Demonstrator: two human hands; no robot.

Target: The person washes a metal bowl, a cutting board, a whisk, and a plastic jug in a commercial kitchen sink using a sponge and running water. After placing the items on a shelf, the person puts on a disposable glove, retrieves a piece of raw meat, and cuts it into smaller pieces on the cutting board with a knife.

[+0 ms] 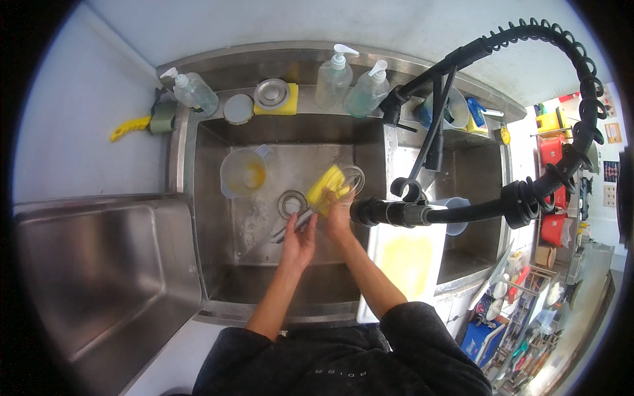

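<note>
Over the left basin of a stainless steel sink (247,277), my left hand (298,243) grips the metal handle of a wire whisk (307,218). My right hand (339,210) holds a yellow sponge (326,183) around the whisk's wires. The whisk's rounded wire end sticks out past the sponge towards the upper right. To the left, a translucent plastic jug (237,173) stands on the basin floor with yellow residue inside. The round drain (292,203) lies just beyond my left hand.
A black spring-hose faucet (386,212) reaches in from the right, close to my right hand. Below it, a white cutting board (406,262) with a yellow stain spans the divider. Pump bottles (334,81) and a steel lid on a yellow sponge (272,94) line the back ledge.
</note>
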